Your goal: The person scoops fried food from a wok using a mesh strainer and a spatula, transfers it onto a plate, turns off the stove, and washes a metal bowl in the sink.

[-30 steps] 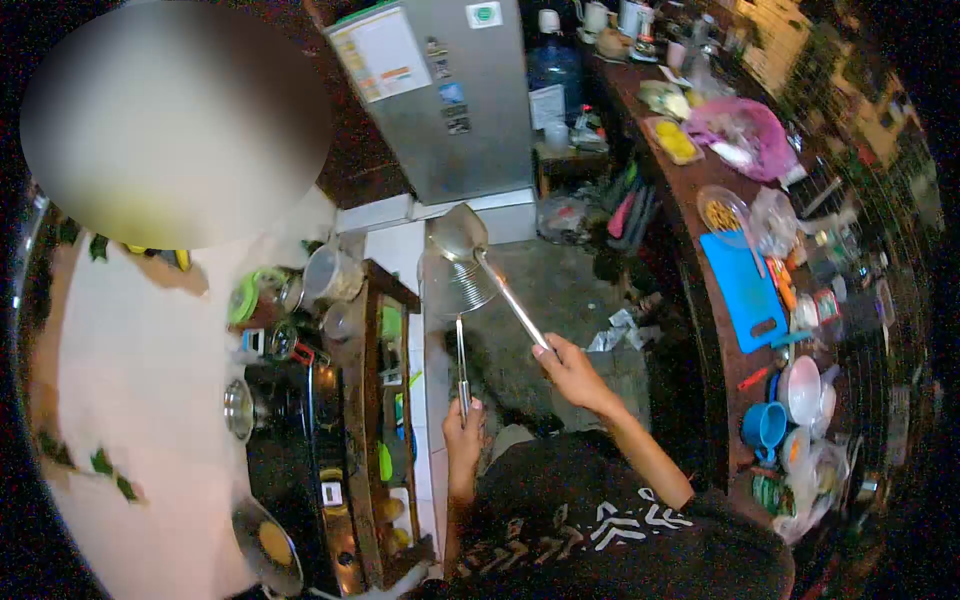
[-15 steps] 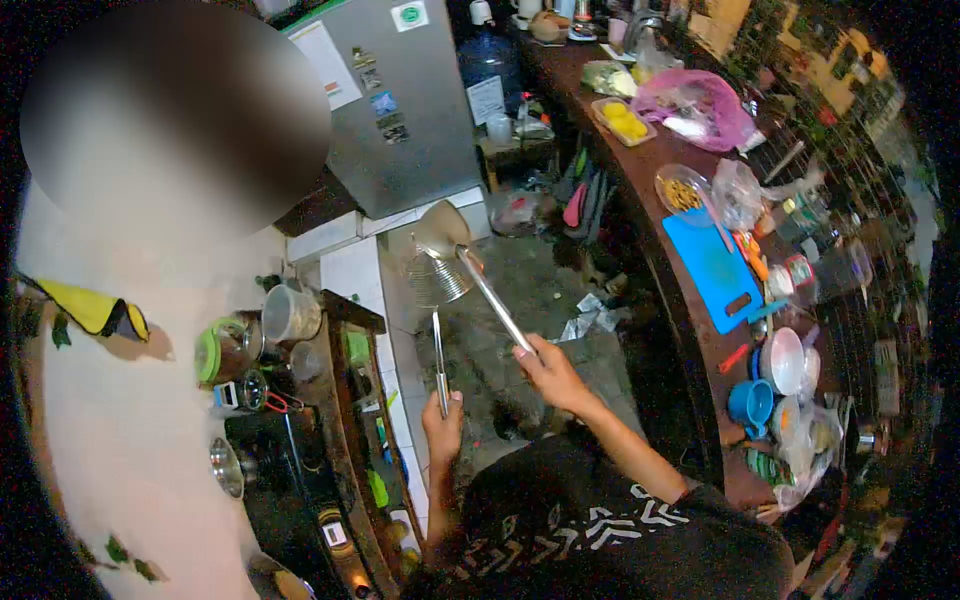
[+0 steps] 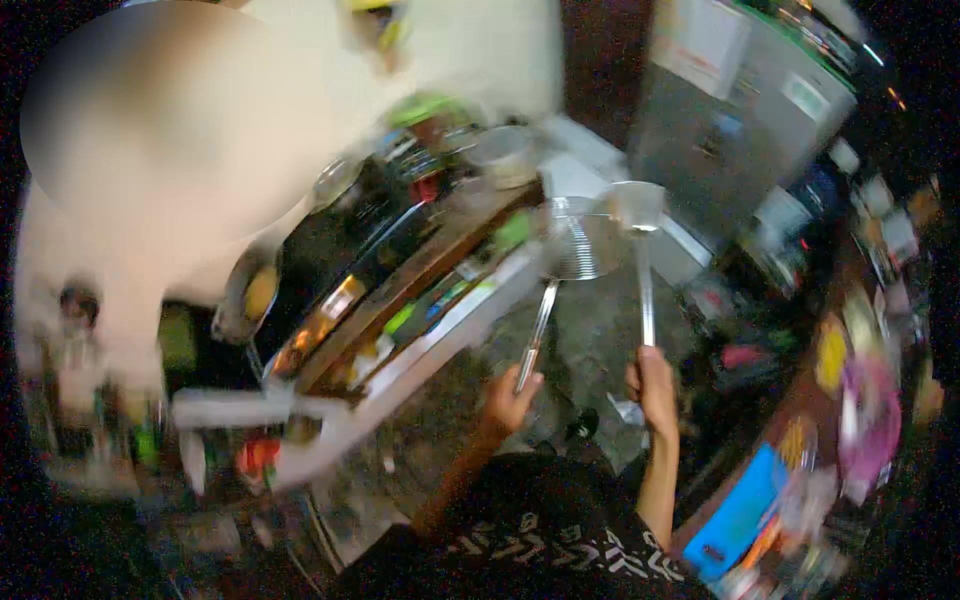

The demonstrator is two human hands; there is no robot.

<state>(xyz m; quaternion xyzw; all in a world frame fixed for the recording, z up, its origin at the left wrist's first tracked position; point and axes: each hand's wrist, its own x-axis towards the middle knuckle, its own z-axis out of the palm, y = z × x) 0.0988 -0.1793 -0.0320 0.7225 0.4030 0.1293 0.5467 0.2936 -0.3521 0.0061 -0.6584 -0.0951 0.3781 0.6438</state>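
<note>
My left hand (image 3: 512, 398) is closed round the handle of a round wire skimmer (image 3: 578, 240), held out in front of me. To its right, my right hand (image 3: 653, 385) grips the long metal handle of a spatula (image 3: 638, 207). The spatula's broad head is beside the skimmer's right edge and seems to overlap it; whether they touch is unclear. Both tools are raised over the floor. Motion blurs the view.
On the left stands a black stove (image 3: 350, 235) with a pan (image 3: 262, 292) at its near end. A grey fridge (image 3: 735, 130) is at the upper right. The right counter bears a blue cutting board (image 3: 737, 510) and a pink bag (image 3: 868, 425).
The view has swung left, so the stove is nearer the middle and the counter lies farther right. Both hands still hold their tools, and the spatula now points more upright.
</note>
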